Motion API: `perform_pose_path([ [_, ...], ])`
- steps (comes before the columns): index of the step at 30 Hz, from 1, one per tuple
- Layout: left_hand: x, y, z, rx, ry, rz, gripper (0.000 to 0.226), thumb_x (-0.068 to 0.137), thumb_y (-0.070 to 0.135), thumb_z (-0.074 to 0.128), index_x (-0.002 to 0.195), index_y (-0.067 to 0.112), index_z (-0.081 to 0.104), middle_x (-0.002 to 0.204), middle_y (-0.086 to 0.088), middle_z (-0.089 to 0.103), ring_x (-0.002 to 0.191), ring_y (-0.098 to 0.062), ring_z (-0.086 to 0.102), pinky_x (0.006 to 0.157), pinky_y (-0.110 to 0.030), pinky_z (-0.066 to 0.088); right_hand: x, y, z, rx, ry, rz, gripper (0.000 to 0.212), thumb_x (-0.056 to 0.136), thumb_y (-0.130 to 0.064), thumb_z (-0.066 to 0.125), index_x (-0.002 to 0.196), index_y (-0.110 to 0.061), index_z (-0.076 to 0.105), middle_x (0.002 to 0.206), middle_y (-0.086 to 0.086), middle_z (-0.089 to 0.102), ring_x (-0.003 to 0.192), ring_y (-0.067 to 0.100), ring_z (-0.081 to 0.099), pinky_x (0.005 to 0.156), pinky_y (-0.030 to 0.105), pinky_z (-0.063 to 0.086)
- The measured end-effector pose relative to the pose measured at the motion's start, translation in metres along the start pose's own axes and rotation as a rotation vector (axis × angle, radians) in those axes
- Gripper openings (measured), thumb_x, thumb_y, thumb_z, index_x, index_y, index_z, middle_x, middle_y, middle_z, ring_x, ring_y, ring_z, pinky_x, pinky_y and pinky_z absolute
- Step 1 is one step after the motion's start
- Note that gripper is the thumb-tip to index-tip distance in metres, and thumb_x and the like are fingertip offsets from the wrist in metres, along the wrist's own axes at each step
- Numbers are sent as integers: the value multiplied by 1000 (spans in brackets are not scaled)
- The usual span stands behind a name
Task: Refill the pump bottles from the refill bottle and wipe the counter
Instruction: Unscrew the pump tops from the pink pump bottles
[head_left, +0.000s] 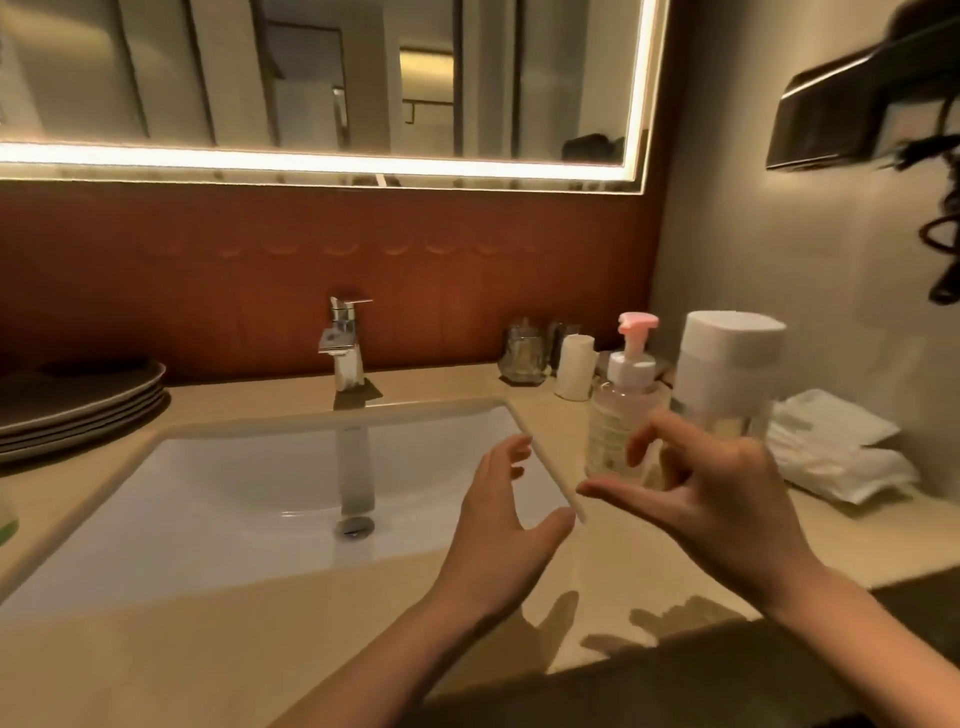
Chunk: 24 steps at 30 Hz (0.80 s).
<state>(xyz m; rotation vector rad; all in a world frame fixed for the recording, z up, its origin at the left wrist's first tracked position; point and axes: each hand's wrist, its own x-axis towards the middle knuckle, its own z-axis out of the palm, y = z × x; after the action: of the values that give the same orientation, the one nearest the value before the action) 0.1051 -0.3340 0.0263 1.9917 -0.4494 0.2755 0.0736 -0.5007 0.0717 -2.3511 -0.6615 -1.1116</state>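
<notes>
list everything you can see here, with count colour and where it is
mirror: 1, lit edge, wall above the sink
faucet: 1, chrome, behind the sink
sink: 1, white, set in the counter
counter: 1, beige, around the sink
plates: 1 stack, grey, far left
pump bottle: 1, clear with pink pump, right of the sink
white bottle: 1, white, right of the pump bottle
glass: at least 1, clear, counter back
rolled cloth: 1, white, beside the glass
packets: 1 pile, white, far right
hair dryer: 1, dark, right wall
left hand: open, over the sink's right edge
right hand: open, before the pump bottle
</notes>
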Motion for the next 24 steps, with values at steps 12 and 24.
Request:
perform_pose_path([
  [12, 60, 17, 111, -262, -160, 10, 70, 73, 27, 77, 122, 48, 32, 119, 25, 47, 109, 8, 45, 86, -8, 36, -15, 77, -26, -174, 198, 521, 72, 57, -72, 61, 105, -25, 35, 66, -11, 51, 55, 3, 53, 46, 19, 40],
  [24, 57, 9, 117, -342, -194, 23, 76, 72, 5, 76, 125, 39, 34, 104, 32, 45, 88, 34, 39, 67, 6, 36, -20, 74, 3, -290, 8, 701, 83, 68, -70, 61, 131, -30, 25, 116, -5, 61, 100, 18, 61, 74, 27, 45],
])
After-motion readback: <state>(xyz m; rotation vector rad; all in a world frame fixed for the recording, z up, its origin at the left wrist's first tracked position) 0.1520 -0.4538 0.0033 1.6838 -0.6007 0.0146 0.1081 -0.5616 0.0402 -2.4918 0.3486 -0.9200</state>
